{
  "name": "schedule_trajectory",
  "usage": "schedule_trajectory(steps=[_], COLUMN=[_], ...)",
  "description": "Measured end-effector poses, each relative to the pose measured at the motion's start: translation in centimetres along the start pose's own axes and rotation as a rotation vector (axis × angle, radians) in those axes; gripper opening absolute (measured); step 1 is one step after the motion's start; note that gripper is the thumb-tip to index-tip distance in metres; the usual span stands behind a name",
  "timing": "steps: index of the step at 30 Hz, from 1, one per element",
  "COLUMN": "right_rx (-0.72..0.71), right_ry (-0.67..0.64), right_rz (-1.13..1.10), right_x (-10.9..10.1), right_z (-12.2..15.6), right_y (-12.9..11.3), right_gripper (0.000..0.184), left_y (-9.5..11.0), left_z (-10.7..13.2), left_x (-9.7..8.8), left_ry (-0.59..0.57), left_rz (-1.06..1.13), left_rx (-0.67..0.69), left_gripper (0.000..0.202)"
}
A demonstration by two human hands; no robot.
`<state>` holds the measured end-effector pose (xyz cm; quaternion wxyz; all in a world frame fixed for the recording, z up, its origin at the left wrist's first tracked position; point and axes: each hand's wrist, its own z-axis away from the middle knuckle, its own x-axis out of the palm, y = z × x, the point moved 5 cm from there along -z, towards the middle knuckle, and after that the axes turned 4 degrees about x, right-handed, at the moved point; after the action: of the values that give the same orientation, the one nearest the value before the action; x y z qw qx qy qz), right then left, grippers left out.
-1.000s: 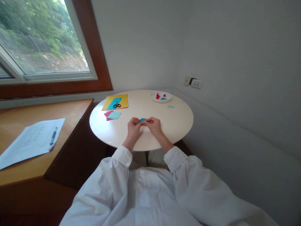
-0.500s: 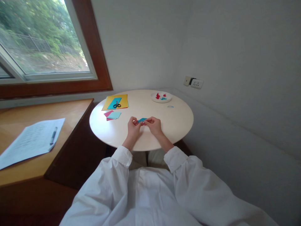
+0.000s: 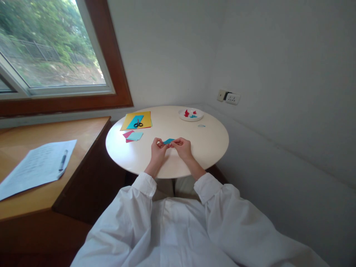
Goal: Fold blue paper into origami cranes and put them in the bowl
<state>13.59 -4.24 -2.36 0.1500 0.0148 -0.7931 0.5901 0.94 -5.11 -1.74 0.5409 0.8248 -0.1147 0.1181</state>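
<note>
A small blue piece of paper (image 3: 168, 141) is held just above the round white table (image 3: 211, 144), pinched from both sides. My left hand (image 3: 158, 150) grips its left end with closed fingers. My right hand (image 3: 181, 147) grips its right end, fingers also closed. Both wrists come out of white sleeves near the table's front edge.
Black scissors (image 3: 138, 124) lie on a blue sheet atop yellow paper (image 3: 128, 120) at the table's back left. Pink and light blue squares (image 3: 134, 136) lie nearer. A white plate (image 3: 190, 114) holds red and blue bits. A wooden desk (image 3: 83, 137) at left carries a printed sheet (image 3: 33, 167) and pen (image 3: 63, 160).
The blue paper has shifted slightly between my fingers; both hands stay in almost the same place over the table.
</note>
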Motion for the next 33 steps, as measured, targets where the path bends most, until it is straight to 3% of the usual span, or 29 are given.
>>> schedule_trajectory(steps=[33], right_rx=[0.014], right_ry=[0.003], right_rz=[-0.002], right_x=[0.08], right_z=[-0.04], right_y=[0.21], right_gripper=[0.023], left_y=[-0.9], left_z=[-0.51], left_x=[-0.52], left_ry=[0.038], left_rz=[-0.06], left_rx=[0.022], left_gripper=[0.038])
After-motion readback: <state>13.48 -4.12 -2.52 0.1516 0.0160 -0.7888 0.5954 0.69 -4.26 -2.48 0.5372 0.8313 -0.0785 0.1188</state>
